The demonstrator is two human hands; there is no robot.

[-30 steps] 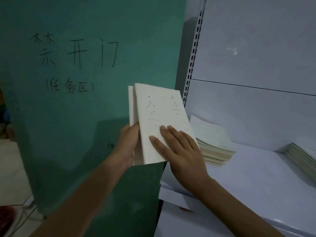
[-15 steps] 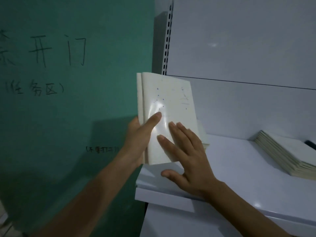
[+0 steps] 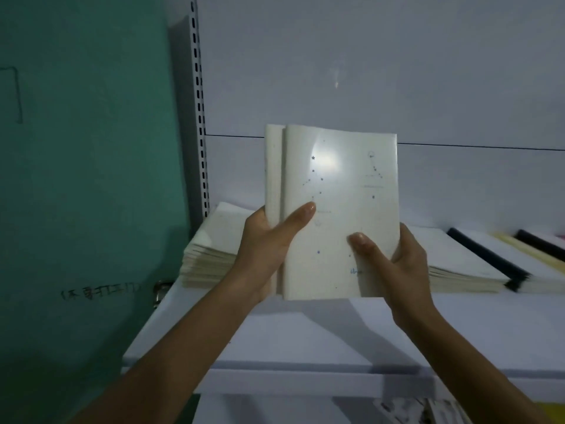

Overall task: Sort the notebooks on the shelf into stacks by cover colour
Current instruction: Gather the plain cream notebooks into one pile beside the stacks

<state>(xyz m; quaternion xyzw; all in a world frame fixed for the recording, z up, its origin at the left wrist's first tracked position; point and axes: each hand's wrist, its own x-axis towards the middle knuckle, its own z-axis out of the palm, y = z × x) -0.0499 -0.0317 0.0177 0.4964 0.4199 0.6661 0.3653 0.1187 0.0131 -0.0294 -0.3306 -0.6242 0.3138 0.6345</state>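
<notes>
Cream glossy notebooks (image 3: pixel 336 191), two held upright; judged light, bendable, slippery-faced. Left hand (image 3: pixel 263 246) clamps the spine side; right hand (image 3: pixel 397 264) pinches the lower right edge. Edge grips advised.

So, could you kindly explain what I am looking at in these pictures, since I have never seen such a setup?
There is no machine here: a person wears one wide-angle camera on the head, looking forward and down at their own bare hands. The left hand and right hand together hold two cream notebooks upright, one behind the other, thumbs on the front cover, which bears small star dots. Below is a white shelf. On it lie a stack of pale notebooks at the left, a second stack behind the right hand, and dark-spined notebooks further right. The green panel at the left carries handwriting.
</notes>
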